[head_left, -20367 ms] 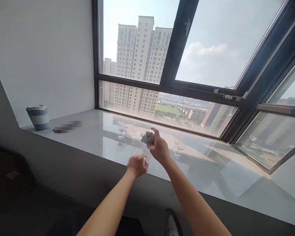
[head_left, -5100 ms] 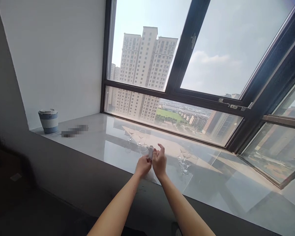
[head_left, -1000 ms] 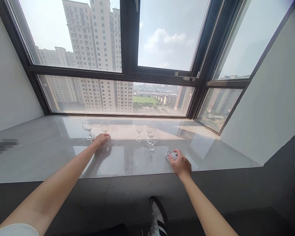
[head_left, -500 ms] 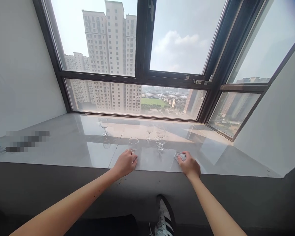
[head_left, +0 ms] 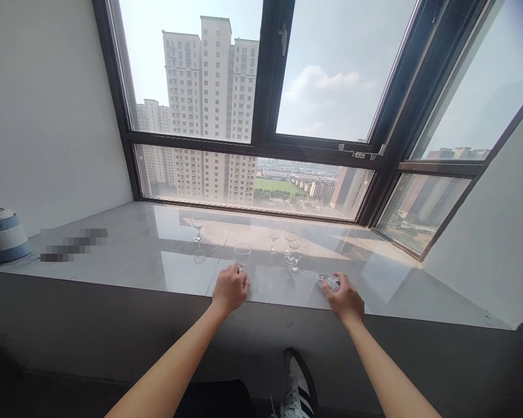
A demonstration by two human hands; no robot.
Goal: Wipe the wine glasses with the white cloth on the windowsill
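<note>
At the sill's front edge, my left hand (head_left: pixel 230 288) is closed around the stem of a clear wine glass (head_left: pixel 243 255). The glass is upright with its bowl above my fingers, which hide its lower part. My right hand (head_left: pixel 344 296) is closed, thumb and fingers around a small crumpled white cloth (head_left: pixel 329 283) low over the sill. Whether it is cloth or tissue is hard to tell. Between the hands and farther back stand several more clear stemmed glasses (head_left: pixel 294 258), overlapping one another. One wine glass (head_left: pixel 198 225) stands apart, toward the window on the left.
The glossy grey tiled sill (head_left: pixel 401 290) runs below a dark-framed window (head_left: pixel 253 152). A blue-and-white round container (head_left: pixel 6 237) stands at the far left, near a blurred patch (head_left: pixel 74 245). White walls close both ends. A shoe (head_left: pixel 298 383) is below the sill.
The view has swung left, bringing the blue-and-white container further into sight. Both hands keep their holds, with the right-hand fingers slightly shifted on the white cloth.
</note>
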